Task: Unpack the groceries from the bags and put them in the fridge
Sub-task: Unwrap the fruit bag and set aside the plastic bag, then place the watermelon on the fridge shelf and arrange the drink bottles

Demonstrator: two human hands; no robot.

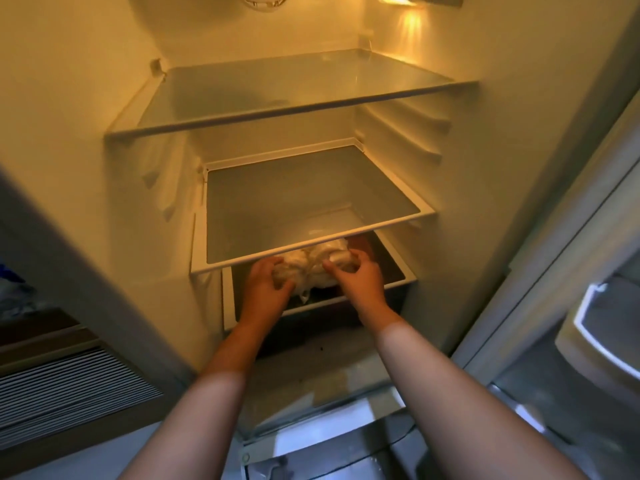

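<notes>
Head: two hands [311,282], seemingly one bag [311,263].

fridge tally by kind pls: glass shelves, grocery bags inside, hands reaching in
glass shelves: 2 (upper shelf, lower shelf)
clear grocery bags: 1 (bag of pale food, below the lower shelf)
hands: 2 (left hand, right hand, both on the bag)
total: 5

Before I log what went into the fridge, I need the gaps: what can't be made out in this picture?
Head view only:
- Contents of the pale plastic-wrapped bundle: wrap, blur, the left hand and right hand cover it.
- Bundle's back: behind the middle glass shelf edge.
- Whether it rests in the lower compartment or is held up: hidden underneath.
- Door shelf: cut off by the frame edge.
</notes>
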